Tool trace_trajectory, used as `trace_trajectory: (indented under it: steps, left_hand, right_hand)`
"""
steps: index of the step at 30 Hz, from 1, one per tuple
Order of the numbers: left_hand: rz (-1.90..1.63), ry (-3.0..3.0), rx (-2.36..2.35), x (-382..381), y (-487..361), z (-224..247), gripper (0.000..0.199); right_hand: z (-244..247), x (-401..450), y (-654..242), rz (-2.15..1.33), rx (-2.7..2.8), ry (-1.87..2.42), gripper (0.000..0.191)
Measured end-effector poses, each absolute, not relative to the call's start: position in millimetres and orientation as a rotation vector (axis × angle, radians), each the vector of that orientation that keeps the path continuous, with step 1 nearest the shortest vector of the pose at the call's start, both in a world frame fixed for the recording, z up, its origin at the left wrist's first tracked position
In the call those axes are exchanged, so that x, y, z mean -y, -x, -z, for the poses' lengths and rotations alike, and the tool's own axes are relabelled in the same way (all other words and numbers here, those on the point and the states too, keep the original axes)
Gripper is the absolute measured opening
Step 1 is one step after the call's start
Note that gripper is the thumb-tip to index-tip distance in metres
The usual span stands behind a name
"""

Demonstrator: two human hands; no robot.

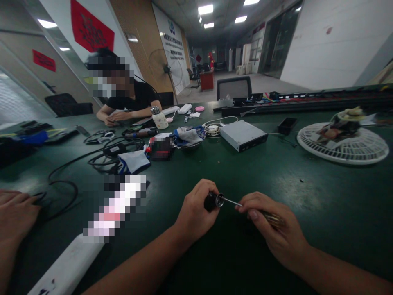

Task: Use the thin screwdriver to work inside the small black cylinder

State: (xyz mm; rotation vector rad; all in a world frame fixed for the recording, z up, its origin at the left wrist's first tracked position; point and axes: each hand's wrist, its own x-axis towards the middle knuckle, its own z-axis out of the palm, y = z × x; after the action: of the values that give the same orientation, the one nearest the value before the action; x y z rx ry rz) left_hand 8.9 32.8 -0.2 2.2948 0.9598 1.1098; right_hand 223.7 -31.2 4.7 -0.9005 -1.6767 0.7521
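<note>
Our two forearms reach in from the bottom of the view, and our hands meet above the green table mat [310,196]. Our left hand [195,209] is curled closed around a small black cylinder [210,201] with a bright metal open end. Our right hand [270,225] pinches a slender steel-shafted tool [231,201] between thumb and fingers, with its ribbed brassy handle [272,219] showing past them. The shaft's tip meets the cylinder's open end, though we cannot tell whether it goes inside. Both grips are clamped, and the hands are just apart.

Well ahead of our hands lies a grey metal drive unit [243,135]. To its right sit a small black box [287,125] and then a round white fan guard [362,149]. Just left of it are a coil of thin wire [212,129], a blue-trimmed cloth [187,136] and a pixelated item [160,148], with a black cable [104,160] farther left. Beyond it, a person in a black T-shirt [141,96] sits at the table. Another person's hand [15,211] rests at the left edge, beside a long white pixelated object [67,266].
</note>
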Motion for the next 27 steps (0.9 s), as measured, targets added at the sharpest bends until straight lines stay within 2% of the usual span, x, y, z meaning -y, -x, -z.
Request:
trace_trajectory:
  steps: [20, 27]
  left_hand:
    - [-1.079, -2.320, -0.911, -32.7, -8.0, 1.8, 0.036]
    - [-1.082, -2.293, -0.941, -30.9, -7.7, 1.1, 0.033]
  right_hand:
    - [-7.0, 32.7, -219.9, -0.614, 1.780, 0.950, 0.017]
    - [-3.2, 32.4, -224.2, -0.712, 1.762, 0.942, 0.019]
